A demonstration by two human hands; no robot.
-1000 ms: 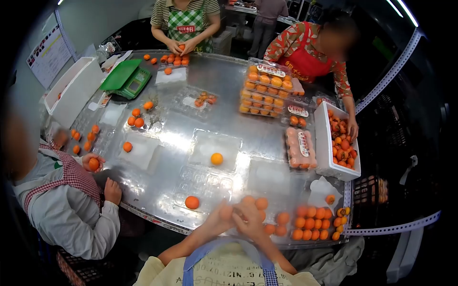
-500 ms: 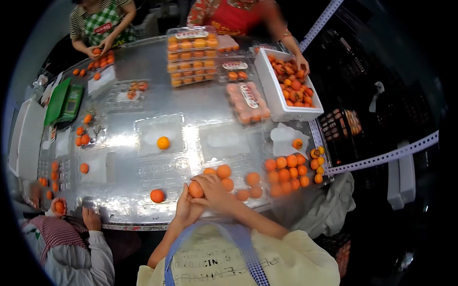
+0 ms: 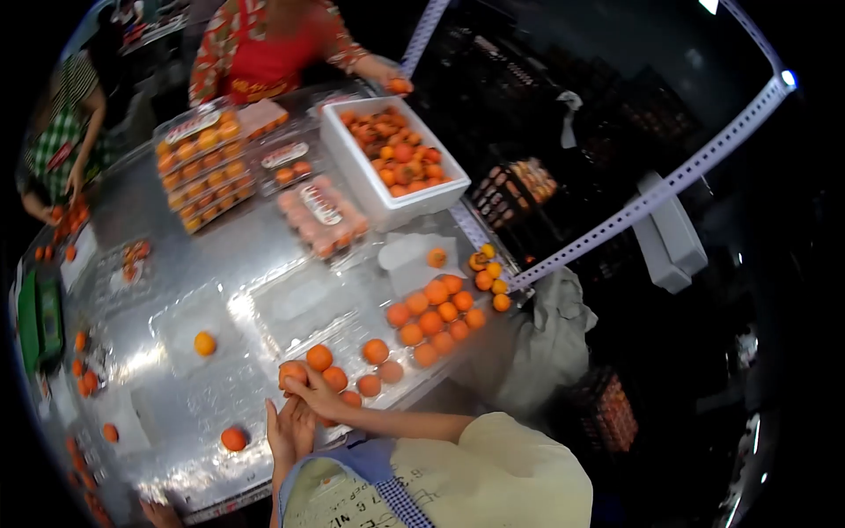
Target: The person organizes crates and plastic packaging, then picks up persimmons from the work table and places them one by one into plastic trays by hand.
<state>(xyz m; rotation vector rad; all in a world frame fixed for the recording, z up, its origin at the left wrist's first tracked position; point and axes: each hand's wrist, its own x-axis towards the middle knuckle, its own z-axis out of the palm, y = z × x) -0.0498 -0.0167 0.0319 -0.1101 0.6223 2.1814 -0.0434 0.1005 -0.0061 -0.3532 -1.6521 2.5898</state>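
Two hands (image 3: pixel 319 399) with one orange fruit (image 3: pixel 292 376)

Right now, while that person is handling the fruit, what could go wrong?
The orange fruit in the right hand might slip: the left hand is open, not closed around it. The right forearm passes close to loose fruits near the edge of the table, so a bump could perhaps roll one off. The stacked clear boxes could topple if knocked.
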